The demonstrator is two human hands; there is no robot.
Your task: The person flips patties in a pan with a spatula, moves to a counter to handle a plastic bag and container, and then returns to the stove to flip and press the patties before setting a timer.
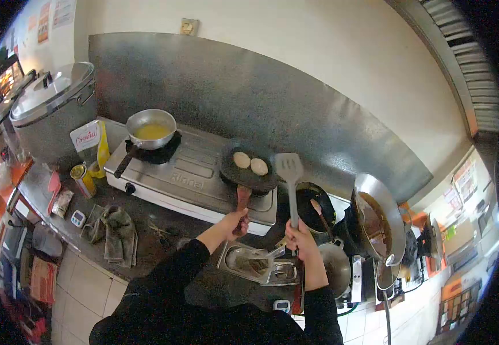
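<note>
My left hand (233,225) is closed round the brown handle of a dark frying pan (231,168), which sits on the right burner of the gas stove. Two pale, rounded pieces of food (250,163) lie side by side in the pan; their kind is not clear. In my right hand (302,240) is a grey slotted spatula (289,168), held upright with its blade raised just right of the pan. Below my hands is a metal tray of small containers (243,263).
A saucepan (151,123) with yellow liquid stands on the left burner of the stove (189,183). A dark pan (307,210) and a large wok (396,218) with brown liquid are at right. Left are a big lidded pot (54,115), a can (83,180) and a cloth (117,233).
</note>
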